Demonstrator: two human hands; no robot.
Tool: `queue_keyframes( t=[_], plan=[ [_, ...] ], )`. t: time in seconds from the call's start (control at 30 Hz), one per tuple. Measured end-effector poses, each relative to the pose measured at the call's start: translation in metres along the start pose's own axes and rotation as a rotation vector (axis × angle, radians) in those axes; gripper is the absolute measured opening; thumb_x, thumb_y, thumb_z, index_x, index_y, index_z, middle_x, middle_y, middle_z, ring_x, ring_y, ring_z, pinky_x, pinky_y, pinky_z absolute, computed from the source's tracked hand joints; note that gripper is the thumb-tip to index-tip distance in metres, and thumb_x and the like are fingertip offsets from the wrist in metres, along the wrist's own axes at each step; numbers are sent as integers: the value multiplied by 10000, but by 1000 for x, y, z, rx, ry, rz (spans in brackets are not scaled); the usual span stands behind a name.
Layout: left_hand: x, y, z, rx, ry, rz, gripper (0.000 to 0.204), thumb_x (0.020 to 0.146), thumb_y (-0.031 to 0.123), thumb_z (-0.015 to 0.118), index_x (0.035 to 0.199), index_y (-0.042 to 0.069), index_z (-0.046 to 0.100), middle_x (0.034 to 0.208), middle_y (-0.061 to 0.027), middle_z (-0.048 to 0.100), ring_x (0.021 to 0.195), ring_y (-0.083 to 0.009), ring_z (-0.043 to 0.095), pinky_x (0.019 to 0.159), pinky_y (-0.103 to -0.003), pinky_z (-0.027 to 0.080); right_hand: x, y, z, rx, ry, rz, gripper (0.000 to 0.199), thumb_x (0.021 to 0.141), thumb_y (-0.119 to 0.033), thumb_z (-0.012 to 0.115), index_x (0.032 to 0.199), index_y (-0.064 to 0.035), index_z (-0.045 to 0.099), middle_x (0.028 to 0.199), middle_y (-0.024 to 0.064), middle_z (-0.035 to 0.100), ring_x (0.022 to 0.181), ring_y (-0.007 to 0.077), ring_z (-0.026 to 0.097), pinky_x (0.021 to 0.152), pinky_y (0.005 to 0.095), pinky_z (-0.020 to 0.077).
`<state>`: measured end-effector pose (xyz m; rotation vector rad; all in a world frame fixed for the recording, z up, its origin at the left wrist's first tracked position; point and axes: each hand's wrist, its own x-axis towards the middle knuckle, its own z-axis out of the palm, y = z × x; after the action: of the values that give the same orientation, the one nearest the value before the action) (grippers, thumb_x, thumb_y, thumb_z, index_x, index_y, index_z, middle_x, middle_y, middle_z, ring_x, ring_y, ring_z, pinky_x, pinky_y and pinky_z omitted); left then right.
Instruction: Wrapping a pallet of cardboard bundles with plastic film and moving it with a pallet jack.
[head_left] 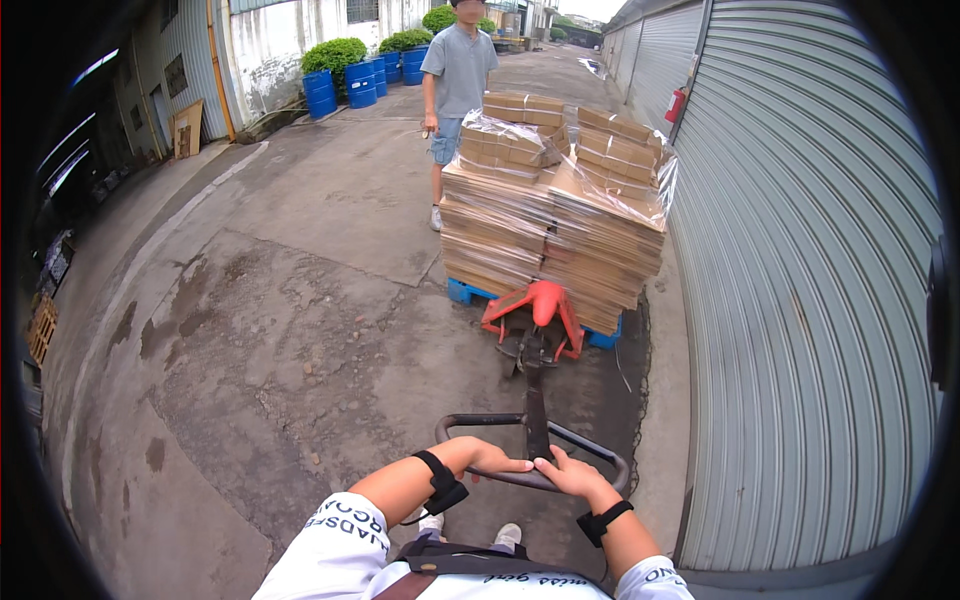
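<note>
My left hand (497,459) is closed on the near bar of a pallet jack's dark loop handle (588,442). Close beside it, my right hand (572,471) grips the same bar, the two thumbs almost meeting at the middle. The fingers of both hands curl mostly out of sight under the bar. Ahead of the handle is the red body of the pallet jack (546,300), set at a blue pallet (470,291). Tall stacks of flat cardboard (600,235) stand on that pallet, wrapped in clear film, with strapped cardboard bundles (505,148) on top.
A ribbed metal shutter wall (800,280) runs close along the right, with a red fire extinguisher (676,105) on it. Another person (460,70) stands left of the load. Blue drums with shrubs (361,84) line the far wall. The concrete ground (300,370) is rough and cracked.
</note>
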<state>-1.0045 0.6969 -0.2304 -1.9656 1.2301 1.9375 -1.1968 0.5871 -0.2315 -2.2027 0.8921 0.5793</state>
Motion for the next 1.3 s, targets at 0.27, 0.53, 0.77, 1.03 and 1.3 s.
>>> queue_keyframes(
  t=[0.27, 0.53, 0.77, 1.03, 1.3],
  plan=[
    [60, -70, 107, 277, 159, 125, 869, 825, 774, 258, 1201, 72, 607, 1193, -209, 589, 1090, -349, 573, 894, -427, 457, -10, 28, 130, 95, -7, 94, 953, 835, -698, 373, 1452, -3, 163, 1035, 238, 642, 1003, 406, 604, 856, 455, 475],
    [33, -49, 41, 219, 93, 118, 833, 867, 732, 257, 982, 21, 676, 647, -105, 636, 633, -211, 641, 579, -340, 506, -2, 15, 68, 94, 79, -50, 903, 876, -607, 409, 1416, 78, 176, 1017, 280, 628, 976, 401, 615, 837, 457, 482],
    [-61, 61, -58, 380, 775, 214, 618, 883, 621, 407, 778, 78, 685, 643, -125, 631, 702, -310, 643, 629, -402, 485, 4, -29, -88, -7, 535, -16, 628, 872, -482, 486, 1243, 22, 442, 905, 211, 666, 879, 363, 643, 762, 461, 500],
    [70, -88, 144, 355, 249, 92, 788, 865, 720, 257, 984, 67, 682, 912, -182, 673, 891, -363, 638, 773, -449, 493, -4, 55, 196, 67, 71, -25, 536, 899, -504, 437, 916, -7, 634, 793, 210, 667, 741, 384, 655, 671, 465, 516],
    [6, -13, 5, 459, 133, 291, 590, 698, 575, 698, 913, 27, 670, 729, -141, 652, 757, -272, 656, 683, -362, 501, 12, 7, -5, 258, -369, -249, 725, 767, -703, 542, 633, 5, 618, 558, 96, 602, 530, 210, 623, 543, 327, 513]
  ],
)
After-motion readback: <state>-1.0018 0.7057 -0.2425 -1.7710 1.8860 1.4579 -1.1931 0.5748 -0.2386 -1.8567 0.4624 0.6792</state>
